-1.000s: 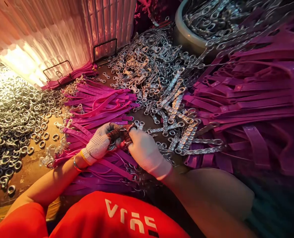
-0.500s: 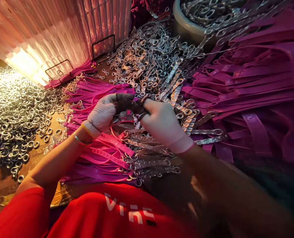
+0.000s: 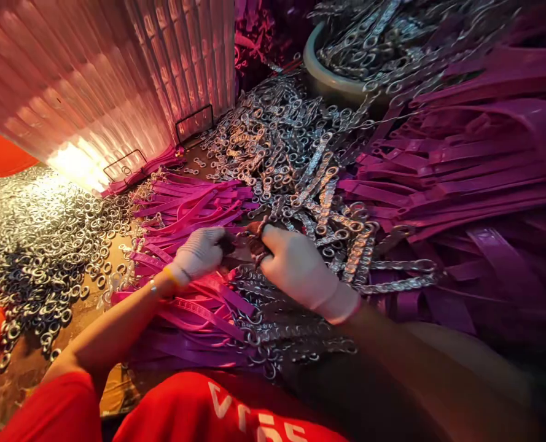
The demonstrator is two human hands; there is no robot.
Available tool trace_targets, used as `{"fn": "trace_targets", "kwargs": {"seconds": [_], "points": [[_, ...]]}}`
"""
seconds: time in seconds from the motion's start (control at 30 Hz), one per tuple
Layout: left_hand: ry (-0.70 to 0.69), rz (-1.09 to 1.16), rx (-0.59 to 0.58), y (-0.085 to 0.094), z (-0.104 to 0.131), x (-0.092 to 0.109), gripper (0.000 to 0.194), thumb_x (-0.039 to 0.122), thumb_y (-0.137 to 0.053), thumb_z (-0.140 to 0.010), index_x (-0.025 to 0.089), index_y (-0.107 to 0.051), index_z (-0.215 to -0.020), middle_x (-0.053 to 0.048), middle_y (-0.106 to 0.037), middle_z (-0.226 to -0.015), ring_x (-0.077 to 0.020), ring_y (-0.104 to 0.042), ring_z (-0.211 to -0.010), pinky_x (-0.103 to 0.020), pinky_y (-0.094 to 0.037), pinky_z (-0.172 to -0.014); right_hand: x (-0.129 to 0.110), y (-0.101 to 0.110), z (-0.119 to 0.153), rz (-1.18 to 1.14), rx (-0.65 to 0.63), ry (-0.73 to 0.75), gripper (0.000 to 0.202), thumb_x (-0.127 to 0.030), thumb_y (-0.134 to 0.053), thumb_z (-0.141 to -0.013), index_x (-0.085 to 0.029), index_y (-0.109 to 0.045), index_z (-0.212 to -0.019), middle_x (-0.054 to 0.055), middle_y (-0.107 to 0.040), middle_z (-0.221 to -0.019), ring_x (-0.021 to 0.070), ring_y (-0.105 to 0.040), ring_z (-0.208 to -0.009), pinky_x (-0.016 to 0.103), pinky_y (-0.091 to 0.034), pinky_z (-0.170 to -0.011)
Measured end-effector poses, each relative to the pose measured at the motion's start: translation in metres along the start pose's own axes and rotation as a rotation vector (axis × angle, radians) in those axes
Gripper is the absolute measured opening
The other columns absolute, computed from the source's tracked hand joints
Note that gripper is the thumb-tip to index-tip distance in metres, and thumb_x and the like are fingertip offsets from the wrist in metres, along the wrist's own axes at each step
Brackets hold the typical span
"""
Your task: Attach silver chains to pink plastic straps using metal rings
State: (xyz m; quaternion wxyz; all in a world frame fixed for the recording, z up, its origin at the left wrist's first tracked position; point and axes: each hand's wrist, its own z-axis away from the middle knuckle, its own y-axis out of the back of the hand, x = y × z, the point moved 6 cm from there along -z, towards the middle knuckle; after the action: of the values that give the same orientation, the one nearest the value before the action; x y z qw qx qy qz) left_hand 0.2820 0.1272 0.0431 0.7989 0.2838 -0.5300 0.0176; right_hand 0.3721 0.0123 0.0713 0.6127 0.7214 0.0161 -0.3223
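Pale letters, seemingly starting "vr", mark the red shirt (image 3: 175, 408); the rest is unclear. Magenta straps (image 3: 217, 294) lie beneath the gloved left hand (image 3: 198, 253), metal chains (image 3: 291, 333) below the right hand (image 3: 295, 267). Both hands' fingers curl; I can't tell on what.

Partition, ribbed and translucent (image 3: 93, 80), tinted pink, upright: ten to eleven o'clock. Bent black wire pieces, two (image 3: 194, 115), at its lower edge: ten to eleven o'clock. Glow, warm white (image 3: 77, 161), source not discernible: between nine and ten o'clock. Brown surface, stained (image 3: 81, 312), table or floor unclear: eight o'clock. Deep shadow: four to five o'clock.
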Motion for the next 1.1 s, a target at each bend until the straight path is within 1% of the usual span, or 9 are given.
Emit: {"fn": "trace_targets", "kwargs": {"seconds": [0.13,0.23,0.47,0.63,0.77,0.83,0.93,1.0,1.1], "points": [[0.226,0.583,-0.092,0.012,0.039,-0.018,0.026,0.040,-0.069,-0.080,0.017,-0.060,-0.085,0.006,-0.048,-0.050,-0.0039,-0.032,-0.033,-0.015,-0.021,-0.033,-0.030,-0.011,0.010,0.024,-0.101,0.170,0.028,-0.006,-0.050,-0.075,-0.017,-0.066,-0.096,0.009,-0.073,-0.090,0.0222,-0.064,-0.082,0.028,-0.040,-0.068],[0.247,0.721,-0.077,0.005,0.053,-0.028,0.033,0.045,-0.072,-0.078,0.016,-0.057,-0.078,0.007,-0.045,-0.049,-0.0031,-0.032,-0.034,-0.015,-0.023,-0.033,-0.043,-0.016,0.014,0.075,-0.145,0.186,0.029,-0.005,-0.048,-0.075,-0.015,-0.067,-0.095,0.010,-0.072,-0.089,0.0220,-0.064,-0.081,0.029,-0.038,-0.067],[0.175,0.487,-0.006,-0.002,0.063,-0.026,0.040,0.054,-0.061,-0.086,0.017,-0.054,-0.074,0.005,-0.047,-0.050,-0.0049,-0.035,-0.035,-0.017,-0.024,-0.035,-0.047,-0.022,0.017,0.218,-0.114,0.216,0.024,-0.006,-0.049,-0.080,-0.015,-0.067,-0.094,0.012,-0.070,-0.088,0.0218,-0.062,-0.077,0.031,-0.031,-0.061],[-0.002,0.131,-0.026,0.003,0.059,-0.012,0.026,0.037,-0.062,-0.087,0.015,-0.062,-0.073,0.001,-0.056,-0.059,-0.0074,-0.043,-0.049,-0.018,-0.033,-0.047,-0.045,-0.031,0.019,0.328,-0.142,0.262,0.025,-0.010,-0.043,-0.088,-0.013,-0.068,-0.090,0.016,-0.068,-0.093,0.0234,-0.061,-0.077,0.033,-0.031,-0.060],[-0.143,-0.046,-0.043,0.000,0.052,-0.016,0.012,0.025,-0.062,-0.082,0.015,-0.068,-0.079,-0.003,-0.066,-0.077,-0.0127,-0.054,-0.070,-0.021,-0.043,-0.064,-0.044,-0.033,0.021,0.326,-0.201,0.246,0.026,-0.011,-0.043,-0.089,-0.012,-0.068,-0.095,0.017,-0.068,-0.095,0.0249,-0.063,-0.081,0.034,-0.036,-0.064],[-0.083,0.001,-0.091,-0.002,0.051,-0.026,0.016,0.027,-0.058,-0.085,0.015,-0.068,-0.086,-0.002,-0.064,-0.071,-0.0119,-0.053,-0.063,-0.020,-0.042,-0.059,-0.044,-0.029,0.019,0.315,-0.214,0.206,0.026,-0.010,-0.044,-0.087,-0.012,-0.067,-0.099,0.017,-0.068,-0.098,0.0256,-0.064,-0.086,0.033,-0.038,-0.066],[0.088,0.207,-0.180,-0.006,0.057,-0.040,0.025,0.035,-0.051,-0.091,0.015,-0.063,-0.085,0.003,-0.051,-0.050,-0.0082,-0.040,-0.041,-0.018,-0.029,-0.042,-0.045,-0.022,0.016,0.275,-0.252,0.146,0.030,-0.010,-0.045,-0.085,-0.013,-0.063,-0.109,0.016,-0.070,-0.104,0.0257,-0.066,-0.094,0.032,-0.041,-0.071],[0.147,0.287,-0.171,-0.007,0.061,-0.044,0.028,0.040,-0.052,-0.091,0.016,-0.060,-0.081,0.004,-0.047,-0.044,-0.0075,-0.036,-0.036,-0.018,-0.025,-0.038,-0.043,-0.024,0.014,0.241,-0.336,0.107,0.031,-0.013,-0.049,-0.084,-0.015,-0.061,-0.113,0.014,-0.072,-0.104,0.0257,-0.067,-0.094,0.031,-0.042,-0.071],[0.153,0.234,-0.131,-0.008,0.065,-0.043,0.025,0.038,-0.058,-0.088,0.016,-0.057,-0.075,0.004,-0.050,-0.046,-0.0074,-0.039,-0.037,-0.018,-0.026,-0.038,-0.036,-0.036,0.014,0.250,-0.468,0.018,0.032,-0.016,-0.053,-0.080,-0.016,-0.061,-0.111,0.012,-0.075,-0.095,0.0284,-0.070,-0.087,0.032,-0.043,-0.065]]}}
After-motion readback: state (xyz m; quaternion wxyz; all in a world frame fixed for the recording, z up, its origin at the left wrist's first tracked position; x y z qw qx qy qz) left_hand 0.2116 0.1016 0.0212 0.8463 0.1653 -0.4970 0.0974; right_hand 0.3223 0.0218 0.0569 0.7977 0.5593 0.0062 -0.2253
